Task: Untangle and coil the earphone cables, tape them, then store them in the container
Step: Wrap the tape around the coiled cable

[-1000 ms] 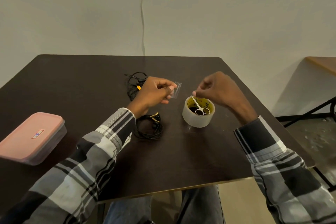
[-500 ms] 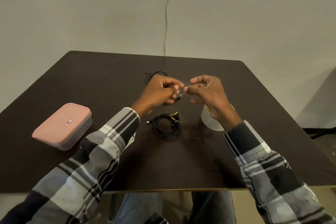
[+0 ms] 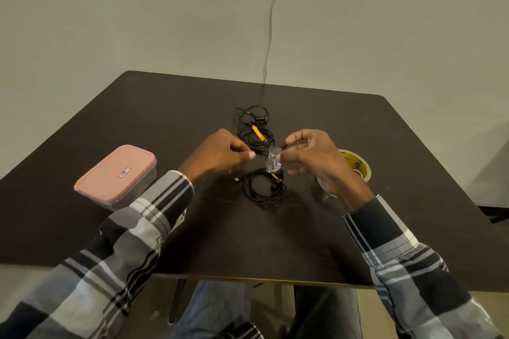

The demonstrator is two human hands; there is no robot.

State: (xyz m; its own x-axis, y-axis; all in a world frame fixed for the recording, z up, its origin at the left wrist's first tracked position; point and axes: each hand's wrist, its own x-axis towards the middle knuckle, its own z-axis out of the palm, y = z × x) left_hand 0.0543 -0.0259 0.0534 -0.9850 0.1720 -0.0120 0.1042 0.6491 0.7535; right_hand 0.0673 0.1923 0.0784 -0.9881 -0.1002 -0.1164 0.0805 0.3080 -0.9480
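My right hand (image 3: 311, 157) pinches a small piece of clear tape (image 3: 272, 159) between thumb and fingertips, just above a coiled black earphone cable (image 3: 264, 187) lying on the dark table (image 3: 358, 228). A short gap to the left of the tape, my left hand (image 3: 220, 154) has its fingers pinched together and I see nothing in them. Behind both hands lies a loose tangle of black earphone cables (image 3: 254, 129) with a yellow tag. The pink-lidded container (image 3: 118, 176) sits shut at the left.
A roll of clear tape (image 3: 356, 168) with a yellow core stands right of my right hand, partly hidden by the wrist. A thin cable (image 3: 271, 22) hangs down the wall behind the table. The table's front edge is near my lap.
The tape piece went from my left hand, through both hands, to my right hand alone. My hands have parted slightly. The view shifted right, so the container moved toward the centre.
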